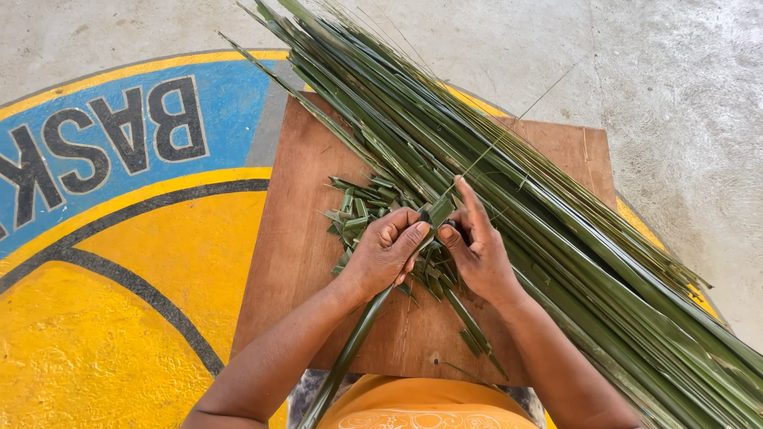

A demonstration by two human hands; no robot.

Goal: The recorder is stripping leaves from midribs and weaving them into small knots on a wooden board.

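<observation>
A long, narrow green palm leaf strip (pixel 362 330) runs from the lap up across a brown wooden board worktop (pixel 298 238), pinched between both hands. The left hand (pixel 387 253) closes around it in a fist; the right hand (pixel 475 250) grips its upper end, forefinger extended. It looks light, springy and likely to split lengthwise, best held near the working point. Short green leaf offcuts (pixel 356 213) lie beside the hands, a large bundle of long green fronds (pixel 556 238) crosses the board, all above a yellow-and-blue painted concrete floor (pixel 119 262).
</observation>
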